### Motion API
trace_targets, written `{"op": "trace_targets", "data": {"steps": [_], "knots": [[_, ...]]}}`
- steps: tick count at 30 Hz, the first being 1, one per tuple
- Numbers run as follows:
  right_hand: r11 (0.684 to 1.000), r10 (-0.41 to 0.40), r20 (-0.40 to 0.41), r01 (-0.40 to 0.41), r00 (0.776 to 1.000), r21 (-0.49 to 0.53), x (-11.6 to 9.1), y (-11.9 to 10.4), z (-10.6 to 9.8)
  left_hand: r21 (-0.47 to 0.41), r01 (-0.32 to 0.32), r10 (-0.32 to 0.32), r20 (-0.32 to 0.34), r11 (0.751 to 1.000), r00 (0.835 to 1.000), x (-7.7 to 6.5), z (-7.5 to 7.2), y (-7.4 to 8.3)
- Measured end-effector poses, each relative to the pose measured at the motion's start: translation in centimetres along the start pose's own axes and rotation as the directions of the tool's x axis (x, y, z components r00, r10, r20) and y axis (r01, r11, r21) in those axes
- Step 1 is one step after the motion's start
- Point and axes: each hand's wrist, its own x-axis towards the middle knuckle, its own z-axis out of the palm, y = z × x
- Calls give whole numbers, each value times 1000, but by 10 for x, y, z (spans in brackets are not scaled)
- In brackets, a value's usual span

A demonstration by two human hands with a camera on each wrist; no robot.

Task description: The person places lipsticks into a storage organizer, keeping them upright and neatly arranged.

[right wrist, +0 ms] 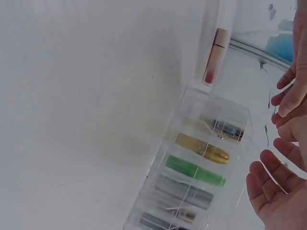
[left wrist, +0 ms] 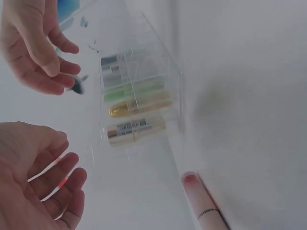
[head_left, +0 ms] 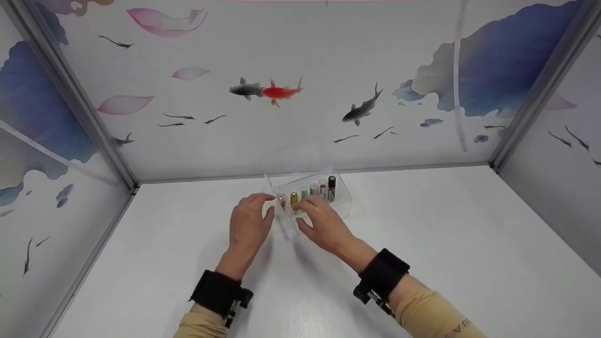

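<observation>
A clear plastic box (head_left: 347, 206) holds several upright cosmetic tubes in a row, among them a gold tube (right wrist: 204, 148), a green tube (right wrist: 195, 170) and a black-capped tube (head_left: 332, 188). At its left end stands a labelled tube (left wrist: 135, 132). My left hand (head_left: 250, 221) is beside that end, fingers loosely bent, nothing held. Over the box's near side, my right hand (head_left: 325, 226) has bent, parted fingers, also holding nothing. A pinkish lip gloss tube (left wrist: 205, 201) is outside the box at its left in both wrist views; the head view does not show it.
The box stands on a white table (head_left: 422, 225) near the back wall (head_left: 319, 56), which is printed with fish and leaves. A faint clear panel (head_left: 293, 151) rises behind the box. Side walls (head_left: 42, 211) with metal-framed corners flank the table.
</observation>
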Motion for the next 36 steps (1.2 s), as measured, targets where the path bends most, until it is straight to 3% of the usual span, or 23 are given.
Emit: {"op": "trace_targets", "data": {"steps": [4, 7, 13, 18, 20, 25, 29, 32, 36], "knots": [[1000, -2, 26, 1, 1000, 17, -3, -9, 8, 9, 88, -88, 46, 996, 995, -10, -5, -20], [999, 2, 59, -5, 998, 48, -6, -16, 12, 22, 154, -156, 104, 988, 982, -16, -6, -31], [988, 22, 95, -36, 995, 150, -9, -22, 15, 102, 245, -264, 287, 964, 921, -22, -3, -45], [965, 36, 150, -74, 988, 253, -10, -26, 16, 148, 275, -311, 371, 950, 875, -24, 0, -53], [954, 45, 172, -94, 984, 285, -11, -26, 17, 152, 271, -309, 382, 950, 871, -25, 1, -55], [938, 61, 211, -128, 976, 322, -13, -26, 17, 123, 257, -285, 381, 958, 879, -23, 0, -58], [938, 67, 235, -141, 970, 315, -14, -26, 16, 77, 303, -308, 392, 950, 867, -22, -3, -59], [949, 70, 245, -141, 967, 284, -16, -25, 16, 51, 325, -316, 415, 944, 853, -21, -11, -57], [956, 74, 245, -139, 967, 257, -17, -25, 14, 11, 294, -269, 436, 956, 859, -19, -30, -48]]}}
